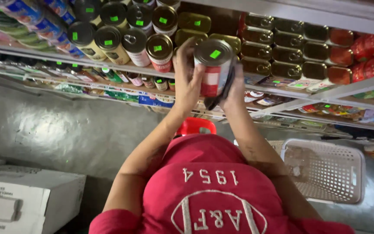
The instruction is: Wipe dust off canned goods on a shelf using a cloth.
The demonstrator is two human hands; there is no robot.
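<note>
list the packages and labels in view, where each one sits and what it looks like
Round red-and-white tin with green sticker: held between left hand and right hand, before the shelf.
Round dark-lidded tins with green stickers: upper shelf, left.
Flat oval gold tins: upper shelf, centre.
Red foil packets: upper shelf, right.
White cardboard box: floor, lower left.
White plastic basket: floor, right.

A small grocery shop is showing here: long shelves [282,93] are carrying rows of round tins [109,37] and flat oval tins [286,54], many wearing green price stickers [215,53], while a white plastic shopping basket [325,171] is sitting on the floor.
</note>
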